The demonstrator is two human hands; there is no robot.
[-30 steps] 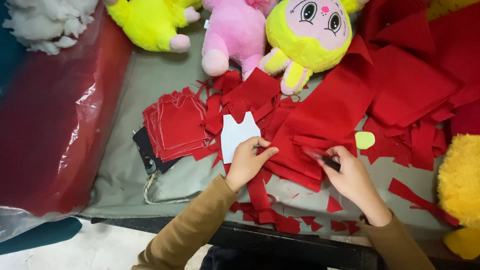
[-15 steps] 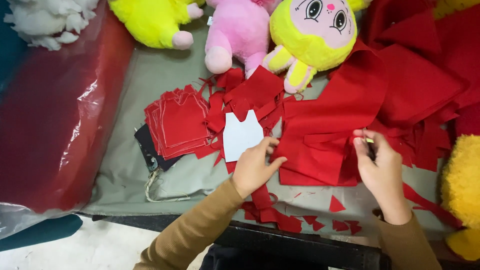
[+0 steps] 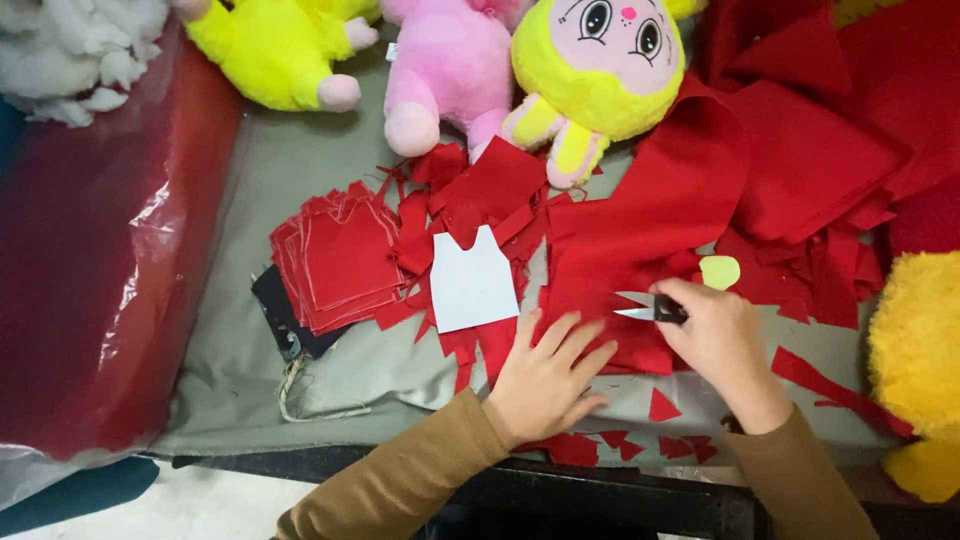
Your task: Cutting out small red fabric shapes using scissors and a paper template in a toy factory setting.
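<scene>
Two hands at work: red felt sheet [image 3: 640, 250] is pinned flat under the left hand's [image 3: 545, 375] spread fingers, while small scissors [image 3: 645, 308] are pinched in the right hand [image 3: 720, 340] for cutting.

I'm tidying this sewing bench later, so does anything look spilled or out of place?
Yes: red fabric scraps lie scattered along the table's front edge, around the left hand. White stuffing is heaped loose at the far left corner. The right hand holds small scissors with their blades open over the red cloth.
</scene>
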